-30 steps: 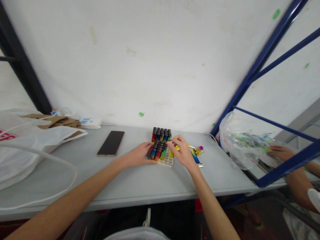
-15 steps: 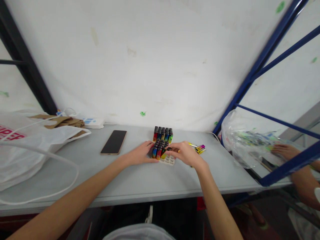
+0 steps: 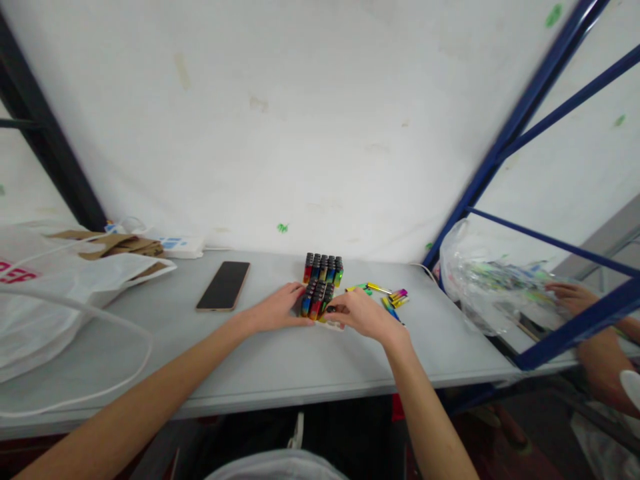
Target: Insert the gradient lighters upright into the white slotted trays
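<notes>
Coloured lighters with black tops (image 3: 317,297) stand upright in rows in a white slotted tray (image 3: 334,326) on the table. My left hand (image 3: 281,308) curls around the tray's left side, thumb along the near edge and fingers behind. At the right end of the filled rows, my right hand (image 3: 364,312) is closed in a pinch on a lighter (image 3: 331,309), its black top showing between the fingers. That hand covers most of the tray's bare slots. Just behind stands a second block of upright lighters (image 3: 324,268). Several loose lighters (image 3: 399,297) lie to the right.
A phone (image 3: 223,285) lies left of my left hand. Farther left are a white plastic bag (image 3: 75,293) and a white cable. On the right, a blue metal frame (image 3: 493,170) stands beside a clear plastic bag (image 3: 463,267), with another person's hand (image 3: 575,297) beyond.
My right hand has shifted slightly left and down against the lighter row, uncovering more loose lighters on the right. My left hand keeps its place on the tray. The view has turned slightly.
</notes>
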`<state>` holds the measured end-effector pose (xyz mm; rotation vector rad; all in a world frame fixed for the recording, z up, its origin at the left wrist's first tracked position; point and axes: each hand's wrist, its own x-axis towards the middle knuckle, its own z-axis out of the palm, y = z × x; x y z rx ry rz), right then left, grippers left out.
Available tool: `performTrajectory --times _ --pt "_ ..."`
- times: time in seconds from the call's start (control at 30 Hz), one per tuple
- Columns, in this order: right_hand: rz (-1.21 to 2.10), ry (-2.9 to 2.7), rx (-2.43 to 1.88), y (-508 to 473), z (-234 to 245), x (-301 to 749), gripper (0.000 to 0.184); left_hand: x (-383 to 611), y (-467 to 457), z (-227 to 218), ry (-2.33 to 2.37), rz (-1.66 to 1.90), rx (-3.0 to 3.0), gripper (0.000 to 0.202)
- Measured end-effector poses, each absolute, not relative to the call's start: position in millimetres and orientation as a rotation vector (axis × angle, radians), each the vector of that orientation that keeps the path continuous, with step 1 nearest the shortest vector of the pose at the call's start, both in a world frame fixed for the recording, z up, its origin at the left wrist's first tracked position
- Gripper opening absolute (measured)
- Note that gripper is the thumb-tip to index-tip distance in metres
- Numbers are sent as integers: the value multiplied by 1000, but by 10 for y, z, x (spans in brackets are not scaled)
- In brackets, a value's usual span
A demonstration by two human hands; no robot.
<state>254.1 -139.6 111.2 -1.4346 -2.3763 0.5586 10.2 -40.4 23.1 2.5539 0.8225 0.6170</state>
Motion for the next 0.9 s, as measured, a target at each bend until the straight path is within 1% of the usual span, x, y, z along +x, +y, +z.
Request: performTrajectory --times 0.1,0.23,0.27,0.33,0.4,0.47,0.5,0.57,0.6,0.63,0.73,0.8,0.9 --pt "554 -2359 -1541 -1438 1163 2496 23 99 -396 209 836 631 2556 73" --pt "298 -2314 -1757 -1392 1099 2398 34 98 -391 198 828 651 2542 76" --pt "282 -2326 -1782 -1373 1075 2389 36 98 -392 200 829 652 2543 76" --pt "372 -2376 -1753 -1349 1045 2423 38 97 -395 207 835 649 2551 76" --pt "513 -2370 -1654 -1345 1058 2543 37 98 -397 211 843 642 2558 76" --pt "547 -2275 -1597 -1344 1101 2747 34 99 -393 210 853 625 2563 77" --pt "511 -2223 -1604 -1334 1119 2872 33 99 -388 207 861 618 2566 78" --pt "320 -2124 -1634 -1277 1119 3148 26 99 -378 201 871 610 2573 79" --pt "232 -2110 -1636 -1229 1090 3286 21 99 -373 199 873 606 2577 80" --pt "144 -2066 -1675 -1171 1040 3418 21 99 -369 198 874 604 2579 79" --pt "-73 -1931 -1877 -987 787 3716 33 100 -367 206 867 616 2578 78" --pt "-101 -1907 -2002 -897 591 3806 38 100 -372 214 861 618 2573 78" --pt "-6 -1915 -2177 -844 380 3808 42 96 -376 213 861 609 2569 78"
